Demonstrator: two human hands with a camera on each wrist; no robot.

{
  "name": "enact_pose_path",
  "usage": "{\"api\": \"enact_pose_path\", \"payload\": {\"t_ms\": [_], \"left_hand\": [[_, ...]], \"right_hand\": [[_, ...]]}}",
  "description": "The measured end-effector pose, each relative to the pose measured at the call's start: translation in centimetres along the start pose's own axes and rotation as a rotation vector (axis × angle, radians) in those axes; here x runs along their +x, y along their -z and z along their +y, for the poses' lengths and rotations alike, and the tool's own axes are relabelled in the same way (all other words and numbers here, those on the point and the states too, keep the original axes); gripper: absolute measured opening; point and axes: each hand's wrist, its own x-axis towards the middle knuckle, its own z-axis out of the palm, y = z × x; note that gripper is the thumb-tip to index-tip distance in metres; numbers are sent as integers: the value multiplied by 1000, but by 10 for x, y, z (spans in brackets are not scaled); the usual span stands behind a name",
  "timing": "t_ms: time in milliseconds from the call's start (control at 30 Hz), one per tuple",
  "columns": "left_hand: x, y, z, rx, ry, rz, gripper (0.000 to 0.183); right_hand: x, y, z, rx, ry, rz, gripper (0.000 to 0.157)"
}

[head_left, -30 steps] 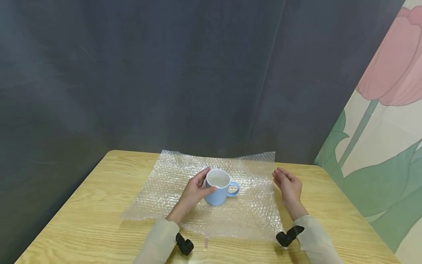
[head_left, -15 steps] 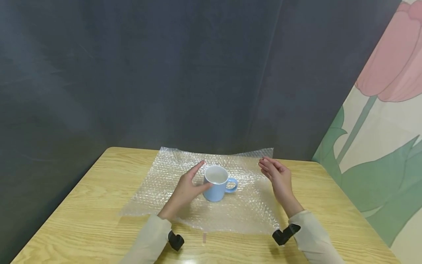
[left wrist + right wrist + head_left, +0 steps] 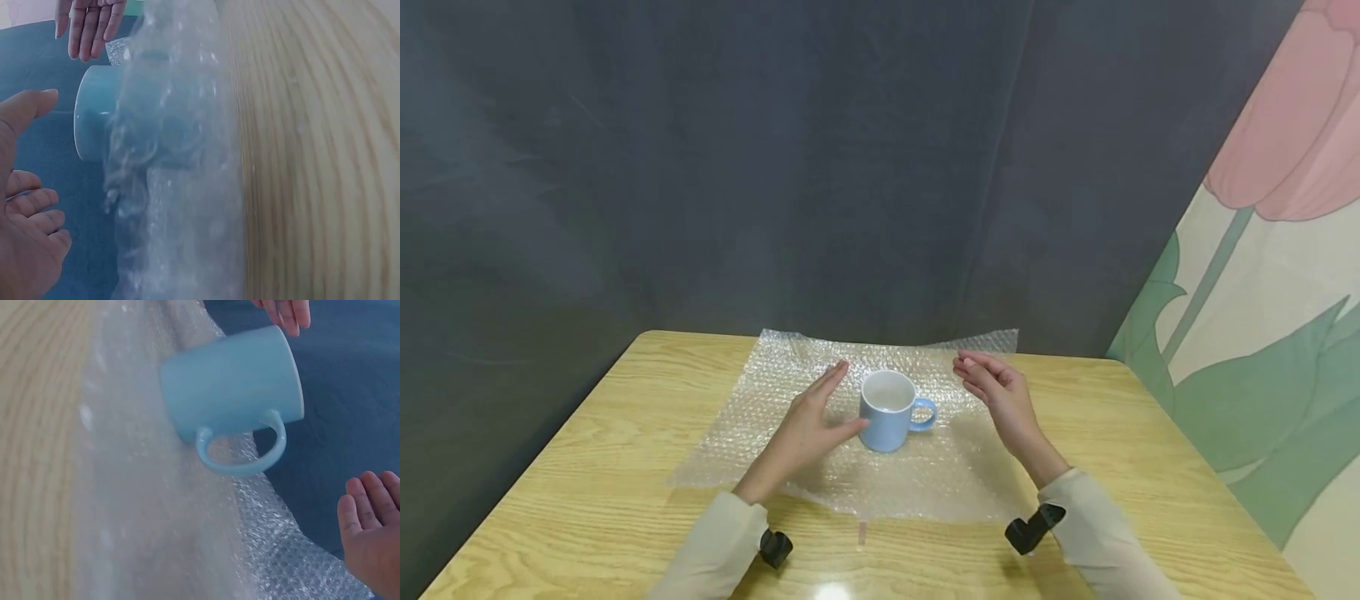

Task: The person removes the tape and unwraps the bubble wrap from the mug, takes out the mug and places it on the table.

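A light blue mug [image 3: 883, 425] with a white inside stands upright on a sheet of bubble wrap [image 3: 917, 492]. Its handle [image 3: 250, 465] points to the right. Left of the mug is my left hand [image 3: 805, 429], thumb and fingers spread apart. In the left wrist view a gap shows between that hand's thumb [image 3: 34, 103] and the mug. My right hand [image 3: 1003, 400] hovers over the right part of the wrap, fingers loosely bent together and holding nothing. The right wrist view shows it apart from the handle.
The wrap lies on a light wooden table [image 3: 587, 467], its far edge lifting near the dark curtain [image 3: 775, 167]. A small strip of tape [image 3: 862, 533] is at the wrap's near edge. A tulip-patterned wall hanging [image 3: 1277, 333] slopes along the right.
My left hand has let go of the mug and drawn back to the left. The right hand has come leftward from the wrap's right edge, over the wrap. The mug stays in place.
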Motion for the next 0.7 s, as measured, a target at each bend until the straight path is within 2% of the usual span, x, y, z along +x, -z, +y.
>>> {"api": "enact_pose_path", "payload": {"t_ms": [233, 433, 567, 700], "left_hand": [[-5, 8, -5, 45, 18, -49, 88], [-12, 15, -12, 136, 18, -57, 90], [-18, 19, -17, 190, 36, -87, 93], [-25, 24, -25, 217, 54, -112, 95]], "right_hand": [[1, -9, 17, -52, -62, -87, 42], [0, -14, 32, -116, -115, -131, 42], [0, -18, 40, -102, -155, -163, 40], [3, -21, 49, -29, -192, -193, 34]]}}
